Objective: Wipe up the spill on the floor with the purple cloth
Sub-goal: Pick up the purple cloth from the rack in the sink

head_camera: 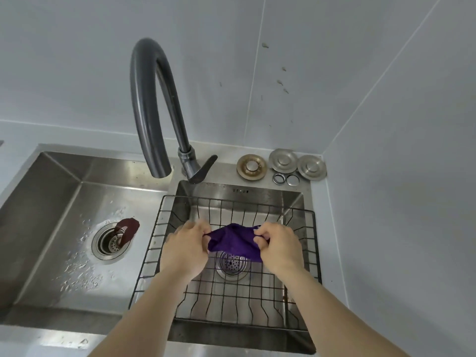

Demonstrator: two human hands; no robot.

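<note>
The purple cloth (234, 242) hangs stretched between both hands above the right basin of a steel double sink. My left hand (186, 249) pinches its left edge. My right hand (278, 247) grips its right edge with curled fingers. The cloth sags over the black wire basket (152, 244) that sits in the right basin, above the drain strainer (231, 266). No floor or spill is in view.
A dark grey curved faucet (149, 104) arches over the divider, its lever (203, 169) behind the right basin. The left basin (51, 202) is wet, with a brown stopper (128, 229) at its drain. Round metal sink plugs (283, 161) lie at the back right corner by the wall.
</note>
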